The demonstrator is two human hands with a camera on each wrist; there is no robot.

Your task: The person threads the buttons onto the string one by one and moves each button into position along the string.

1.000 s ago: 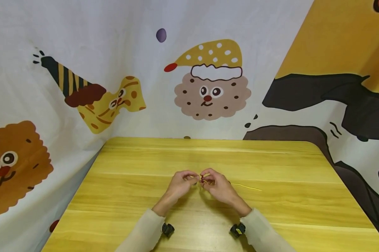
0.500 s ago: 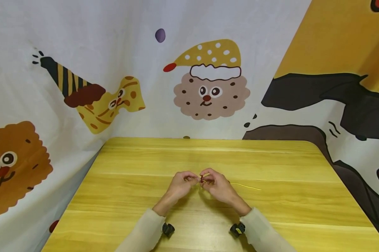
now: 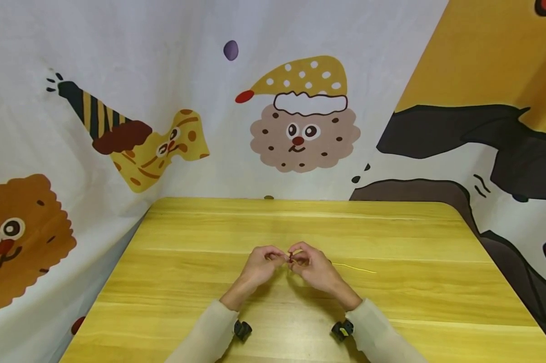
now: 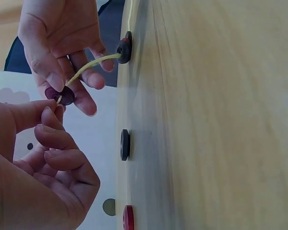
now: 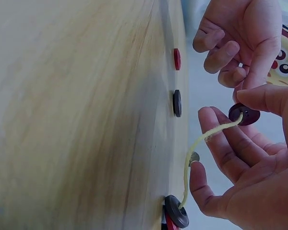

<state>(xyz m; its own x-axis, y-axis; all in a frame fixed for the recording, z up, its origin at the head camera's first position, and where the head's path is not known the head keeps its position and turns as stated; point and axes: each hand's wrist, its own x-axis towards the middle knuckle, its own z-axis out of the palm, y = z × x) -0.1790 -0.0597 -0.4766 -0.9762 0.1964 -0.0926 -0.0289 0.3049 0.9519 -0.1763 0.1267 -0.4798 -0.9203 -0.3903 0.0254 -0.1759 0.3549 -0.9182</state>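
Note:
My right hand pinches a dark maroon button between thumb and fingers. Yellow string passes through a hole in it. On the far side of that button, my left hand pinches the string's short end with thumb and index finger, its other fingers curled. Lower on the string hang a black button and a red button, close together near the tabletop. In the head view the string's loose tail lies to the right of my right hand. Both hands mostly hide the buttons there.
A loose black button and a loose red button lie on the wooden table, seen edge-on in the wrist views. A printed cloth hangs behind the table. Small black devices sit at both wrists.
Over the first half second my left fingertips come slightly right, closing in on the maroon button. Since then both hands stay nearly still.

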